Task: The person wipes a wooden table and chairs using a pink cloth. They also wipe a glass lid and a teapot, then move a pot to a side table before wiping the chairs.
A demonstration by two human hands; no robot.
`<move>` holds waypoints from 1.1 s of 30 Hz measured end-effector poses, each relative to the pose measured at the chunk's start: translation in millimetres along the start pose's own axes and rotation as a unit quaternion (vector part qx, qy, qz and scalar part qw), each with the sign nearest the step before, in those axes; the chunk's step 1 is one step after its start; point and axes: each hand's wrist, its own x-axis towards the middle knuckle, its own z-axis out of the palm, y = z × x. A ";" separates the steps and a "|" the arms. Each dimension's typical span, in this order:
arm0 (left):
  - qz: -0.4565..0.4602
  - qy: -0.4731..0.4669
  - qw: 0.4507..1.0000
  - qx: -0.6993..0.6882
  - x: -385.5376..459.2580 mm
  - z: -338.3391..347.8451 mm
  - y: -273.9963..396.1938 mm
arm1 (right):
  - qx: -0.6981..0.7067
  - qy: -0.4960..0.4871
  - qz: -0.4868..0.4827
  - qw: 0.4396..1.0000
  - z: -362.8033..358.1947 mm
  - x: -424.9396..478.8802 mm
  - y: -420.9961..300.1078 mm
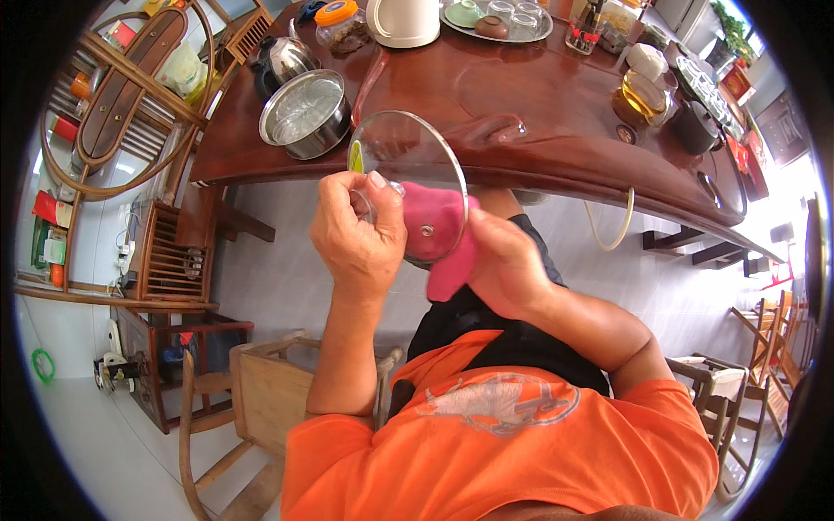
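Observation:
My left hand (359, 238) grips the clear knob of a round glass pot lid (417, 146), which has a metal rim and a yellow-green sticker. The lid is held up on edge in front of the table. Against its far face, my right hand (511, 264) presses a pink cloth (433, 228); the cloth shows through the glass and hangs below the rim. Beyond the lid, on the table edge, stands a stainless steel pot (313, 140) that seems to hold clear water.
The dark polished wooden table (417, 84) carries a steel kettle (287, 58), an orange-lidded jar (339, 29), a cream pitcher (404, 23), a metal tray (449, 16) of cups and a glass teapot (645, 98). Wooden chairs (273, 391) stand behind me, and a shelf (117, 150) is at left.

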 end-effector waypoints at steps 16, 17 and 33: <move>0.221 -0.265 0.933 -0.100 20.2 -19.2 15.9 | -0.731 -0.169 -0.305 0.587 32.0 10.6 -92.9; 0.222 -0.278 0.929 -0.102 19.9 -20.7 17.0 | -0.717 -0.169 -0.241 0.632 31.9 17.9 -98.7; -0.012 -0.214 0.977 0.001 16.7 2.1 1.6 | -0.757 -0.169 -0.495 0.392 9.3 9.6 -58.9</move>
